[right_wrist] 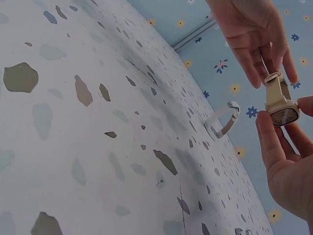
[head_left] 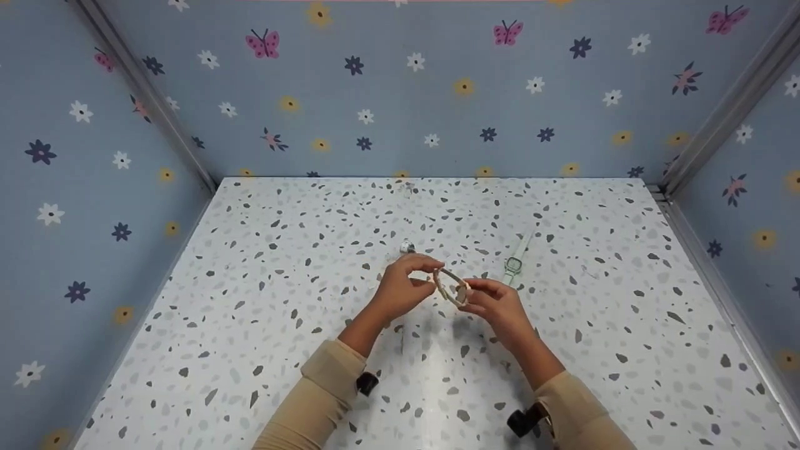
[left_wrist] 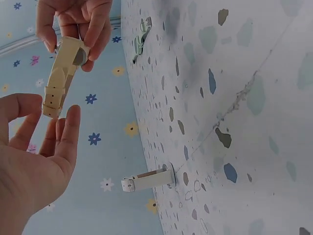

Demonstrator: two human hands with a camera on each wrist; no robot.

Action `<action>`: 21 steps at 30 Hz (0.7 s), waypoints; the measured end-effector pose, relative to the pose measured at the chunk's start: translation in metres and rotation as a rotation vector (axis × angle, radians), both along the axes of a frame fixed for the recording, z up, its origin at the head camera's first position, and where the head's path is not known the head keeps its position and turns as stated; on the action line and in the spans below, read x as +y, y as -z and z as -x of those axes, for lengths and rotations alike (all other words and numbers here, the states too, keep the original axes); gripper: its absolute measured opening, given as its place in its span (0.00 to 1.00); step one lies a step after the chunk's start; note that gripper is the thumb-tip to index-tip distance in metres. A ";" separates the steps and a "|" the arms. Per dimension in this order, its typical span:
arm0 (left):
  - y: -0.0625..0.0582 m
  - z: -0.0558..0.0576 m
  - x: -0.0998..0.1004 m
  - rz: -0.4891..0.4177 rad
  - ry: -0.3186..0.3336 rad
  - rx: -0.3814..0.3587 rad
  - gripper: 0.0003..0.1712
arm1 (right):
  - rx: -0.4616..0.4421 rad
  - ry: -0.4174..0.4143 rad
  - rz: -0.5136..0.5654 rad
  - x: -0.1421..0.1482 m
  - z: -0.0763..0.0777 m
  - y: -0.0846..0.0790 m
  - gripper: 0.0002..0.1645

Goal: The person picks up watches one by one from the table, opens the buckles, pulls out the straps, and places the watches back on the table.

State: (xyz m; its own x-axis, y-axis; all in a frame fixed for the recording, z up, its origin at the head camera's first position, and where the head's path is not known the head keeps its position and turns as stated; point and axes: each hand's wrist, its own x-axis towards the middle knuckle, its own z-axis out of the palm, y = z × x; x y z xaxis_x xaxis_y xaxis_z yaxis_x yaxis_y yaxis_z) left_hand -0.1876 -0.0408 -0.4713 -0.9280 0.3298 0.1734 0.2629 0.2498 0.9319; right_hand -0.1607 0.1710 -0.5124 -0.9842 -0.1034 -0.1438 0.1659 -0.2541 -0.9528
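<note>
A cream wristwatch (head_left: 462, 294), its strap buckled into a loop, is held up above the table between both hands. My left hand (head_left: 400, 284) has thumb and fingertips at the buckle end of the strap, seen closer in the left wrist view, where the strap (left_wrist: 62, 73) hangs with its holes showing. On the other side my right hand (head_left: 503, 309) pinches the round-cornered watch case (right_wrist: 285, 116) between thumb and fingers. The dial faces toward the right wrist camera.
A mint-green watch (head_left: 513, 265) lies stretched out just beyond my right hand. Behind my left hand a white watch (left_wrist: 151, 180) stands on the table with its strap looped. Blue flowered walls (head_left: 400, 100) enclose the speckled white table (head_left: 250, 350).
</note>
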 end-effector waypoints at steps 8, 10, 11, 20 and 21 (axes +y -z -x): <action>0.002 0.005 -0.007 0.052 0.110 0.136 0.20 | -0.032 -0.020 0.020 0.005 0.000 0.000 0.16; 0.002 0.006 -0.007 0.062 0.122 0.156 0.18 | -0.041 -0.024 0.026 0.005 0.000 -0.001 0.15; 0.002 0.006 -0.007 0.064 0.128 0.159 0.17 | -0.047 -0.025 0.030 0.005 -0.001 -0.001 0.15; -0.007 0.007 -0.006 0.066 0.196 0.148 0.08 | -0.057 -0.084 0.096 0.005 -0.002 0.000 0.13; -0.008 0.006 -0.006 0.070 0.202 0.153 0.08 | -0.057 -0.091 0.101 0.005 -0.002 0.001 0.13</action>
